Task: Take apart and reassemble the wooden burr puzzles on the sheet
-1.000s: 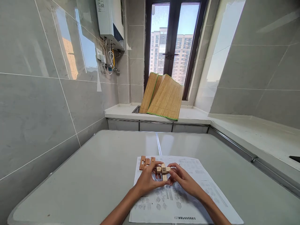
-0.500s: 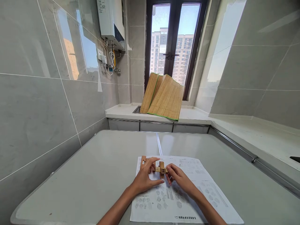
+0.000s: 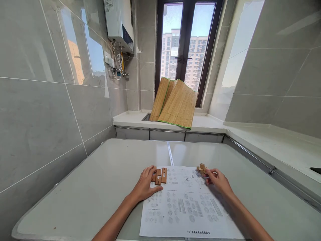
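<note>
My right hand [image 3: 218, 180] pinches a small assembled wooden burr puzzle [image 3: 201, 168], made of crossed light-brown bars, at the sheet's far right edge. Whether the puzzle rests on the surface or hangs just above it, I cannot tell. My left hand [image 3: 144, 184] lies at the sheet's far left, thumb spread from the fingers. Beside its fingertips are flat notched wooden pieces: a slotted one [image 3: 164, 175], a numbered one [image 3: 158, 177] and a third partly covered by the fingers. Under everything is a printed instruction sheet [image 3: 175, 201] with small diagrams.
The sheet lies on a pale table [image 3: 95, 187] with a seam down its middle. Behind it runs a white counter [image 3: 132, 117] bearing a folded bamboo mat [image 3: 178, 103] in front of the window. A water heater [image 3: 117, 25] hangs on the tiled left wall.
My right hand has carried the burr puzzle from the sheet's middle to its far right. My left hand has drawn away leftward, uncovering the flat wooden pieces.
</note>
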Tool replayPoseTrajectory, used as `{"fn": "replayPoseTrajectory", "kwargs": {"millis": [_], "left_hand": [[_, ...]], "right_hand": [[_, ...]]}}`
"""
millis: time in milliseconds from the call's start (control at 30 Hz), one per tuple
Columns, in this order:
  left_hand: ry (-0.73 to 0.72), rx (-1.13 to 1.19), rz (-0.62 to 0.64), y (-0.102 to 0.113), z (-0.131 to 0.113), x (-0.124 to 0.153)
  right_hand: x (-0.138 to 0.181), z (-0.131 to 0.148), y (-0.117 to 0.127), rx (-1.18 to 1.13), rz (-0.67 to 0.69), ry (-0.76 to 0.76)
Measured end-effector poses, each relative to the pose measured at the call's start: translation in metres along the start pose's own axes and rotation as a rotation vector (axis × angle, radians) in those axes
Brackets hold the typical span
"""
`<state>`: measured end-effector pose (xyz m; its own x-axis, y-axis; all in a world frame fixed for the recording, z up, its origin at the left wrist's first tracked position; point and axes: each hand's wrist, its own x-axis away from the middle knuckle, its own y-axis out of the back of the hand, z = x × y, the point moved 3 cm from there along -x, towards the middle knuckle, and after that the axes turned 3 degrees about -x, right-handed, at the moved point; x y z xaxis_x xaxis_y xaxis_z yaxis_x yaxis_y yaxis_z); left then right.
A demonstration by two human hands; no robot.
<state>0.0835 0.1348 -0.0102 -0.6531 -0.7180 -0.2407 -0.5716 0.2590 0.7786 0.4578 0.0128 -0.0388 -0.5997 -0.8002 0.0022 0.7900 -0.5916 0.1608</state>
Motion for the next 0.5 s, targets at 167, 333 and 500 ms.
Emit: {"fn": "replayPoseTrajectory", "kwargs": {"millis": [167, 333, 500], "left_hand": [[-0.001, -0.011, 0.013, 0.001, -0.004, -0.007], [-0.048, -0.007, 0.069, -0.002, -0.003, -0.020], [-0.070, 0.018, 0.085, -0.007, -0.006, -0.029]], "right_hand": [[-0.013, -0.002, 0.025, 0.162, -0.130, 0.025], [-0.017, -0.008, 0.031, 0.288, -0.175, 0.024], [-0.019, -0.012, 0.030, 0.352, -0.170, 0.047]]}}
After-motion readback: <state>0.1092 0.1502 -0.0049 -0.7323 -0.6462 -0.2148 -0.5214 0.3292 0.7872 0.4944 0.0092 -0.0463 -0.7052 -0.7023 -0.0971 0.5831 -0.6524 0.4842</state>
